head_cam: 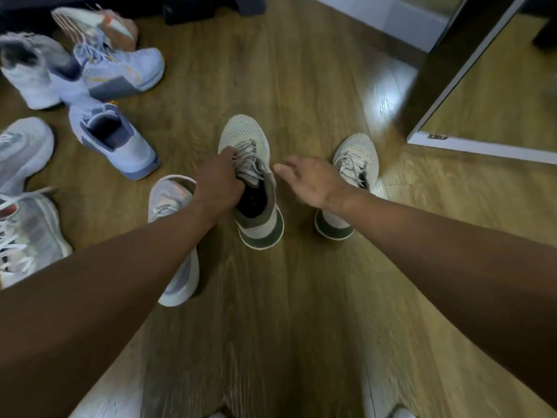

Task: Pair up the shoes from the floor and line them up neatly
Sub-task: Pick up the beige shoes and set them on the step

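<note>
The wooden floor [301,70] fills most of the view, and a framed mirror panel [497,86] stands at the right edge. At the left lies a loose scatter of shoes: lavender trainers [120,67] tumbled against one another, and pale grey trainers [24,152] at the very edge. Nearer the middle, a grey trainer with orange trim [168,194] lies partly under the left forearm.

The pair being matched is cream mesh with green heel bands. The centre shoe [244,134] points its toe away. Its mate [357,152] stands to the right on the same heading, with bare floor between them. The left hand [217,182] grips the centre shoe at the tongue, fingers curled down into the opening. The right hand [313,182] hovers between the two shoes, fingers loosely spread and holding nothing, its wrist hiding the mate's middle.

These shoes look light. The mesh upper should give under a pinch, while the sole and heel look stiffer, so the collar, tongue or heel is the surest hold. The laces [250,158] lie loose and could trail or snag as the shoe is drawn across to its mate
</note>
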